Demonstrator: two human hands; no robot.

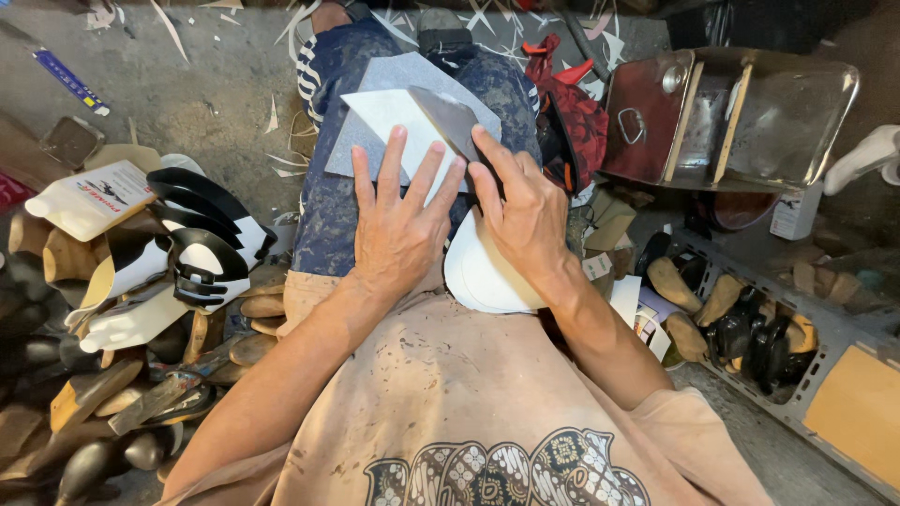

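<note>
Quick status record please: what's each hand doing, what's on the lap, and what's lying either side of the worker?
left hand: left hand flat, fingers spread, pressing a white sheet on the lap
right hand: right hand grips a broad flat blade whose edge lies on the white sheet
under the sheet: grey sheet across the thighs
near right wrist: white curved piece
person's left side: pile of black-and-white shoe uppers, white bottle
person's right side: open metal tin, rack of shoe lasts
</note>
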